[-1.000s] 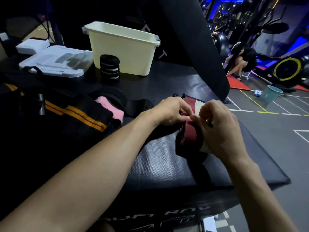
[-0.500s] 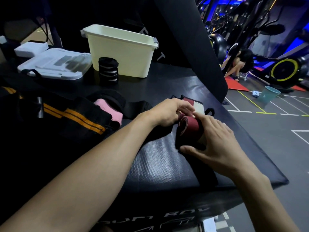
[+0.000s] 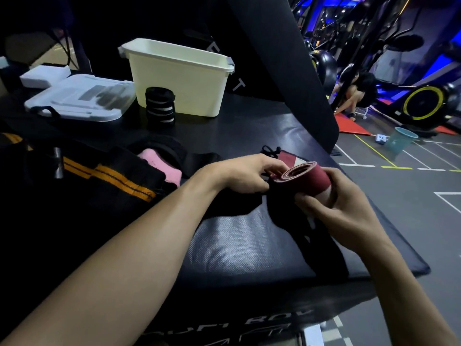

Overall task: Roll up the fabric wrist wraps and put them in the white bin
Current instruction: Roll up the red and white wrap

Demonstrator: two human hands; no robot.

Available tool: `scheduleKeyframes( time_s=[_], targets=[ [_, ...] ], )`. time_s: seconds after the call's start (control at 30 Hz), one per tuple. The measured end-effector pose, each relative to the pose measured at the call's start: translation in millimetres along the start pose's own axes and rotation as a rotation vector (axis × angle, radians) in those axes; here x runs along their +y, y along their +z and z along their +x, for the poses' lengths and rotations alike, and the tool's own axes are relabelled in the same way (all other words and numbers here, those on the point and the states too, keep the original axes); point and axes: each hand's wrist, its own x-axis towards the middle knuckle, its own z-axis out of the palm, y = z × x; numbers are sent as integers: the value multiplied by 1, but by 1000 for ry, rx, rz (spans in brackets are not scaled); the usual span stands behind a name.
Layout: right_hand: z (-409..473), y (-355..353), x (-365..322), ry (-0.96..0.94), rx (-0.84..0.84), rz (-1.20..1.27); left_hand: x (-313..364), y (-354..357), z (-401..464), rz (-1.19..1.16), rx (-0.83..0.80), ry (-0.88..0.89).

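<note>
**The red roll is up off the worktop**

The red wrap (image 3: 305,179) is now a fat roll, and it has come up. Half a second ago it lay on the worktop (image 3: 249,245) under a flat right hand. Now the right hand (image 3: 346,211) has its fingers and thumb curled round the roll and holds it in the air, with the open end facing the camera. The left hand (image 3: 245,174) sits just left of the roll. Its fingertips touch the roll's near end, but I cannot tell if they pinch it or only steady it. A black tail (image 3: 321,245) hangs from the roll down toward the near edge of the worktop. So I think the rolling is almost done, and that tail is left to wind on or stick down.

The white bin (image 3: 179,78) stands far behind the roll and to its left, open at the top. A rolled black wrap (image 3: 160,106) stands just in front of the bin. Left of the roll lie more dark straps, one with an orange stripe (image 3: 119,177), and a pink piece (image 3: 162,164). A white lid (image 3: 77,98) lies left of the bin.

Right of the roll the worktop ends soon and the gym floor (image 3: 411,208) is below, so a dropped roll could fall off. Between the roll and the bin the worktop is mostly bare, which gives room to carry it across.
</note>
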Motion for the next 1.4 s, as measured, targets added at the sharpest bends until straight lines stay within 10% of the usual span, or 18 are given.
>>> scheduleKeyframes(
  time_s=[0.7, 1.4],
  targets=[
    [-26, -21, -6, 440, -153, 1358, 37, 34, 2, -345, 323, 301],
    [-24, -4, 9, 64, 5, 580, 53, 42, -4, 19, 442, 314]
  ],
)
